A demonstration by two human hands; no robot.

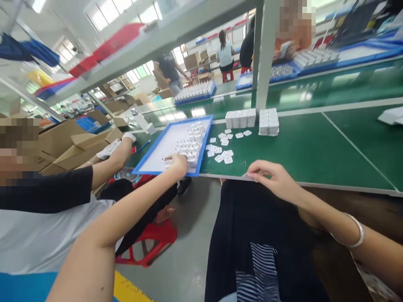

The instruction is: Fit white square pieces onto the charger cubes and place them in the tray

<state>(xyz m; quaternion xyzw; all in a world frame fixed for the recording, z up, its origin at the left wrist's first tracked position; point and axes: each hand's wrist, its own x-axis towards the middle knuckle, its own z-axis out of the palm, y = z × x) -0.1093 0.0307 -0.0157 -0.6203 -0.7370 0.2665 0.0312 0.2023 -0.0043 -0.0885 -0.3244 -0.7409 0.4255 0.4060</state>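
Observation:
My left hand (178,164) reaches into a blue-rimmed tray (206,134), its fingers closed on a white plastic block at the near end of the rows. Small brownish pins (166,159) stick out beside those fingers; the hand covers most of that block. Further rows of white blocks with upright pins (186,145) stand along the tray's right side. At the table's front edge my right hand (272,179) pinches a small flat white piece (247,176) between thumb and forefinger. Loose white square plates (224,156) lie scattered between tray and right hand.
Behind the plates stand stacked white blocks (241,119) and another stack (268,122). A shelf post (263,63) rises from the green table (315,147). At left, a co-worker's gloved hand (128,137) is near cardboard boxes (67,140). A red stool (160,235) stands below.

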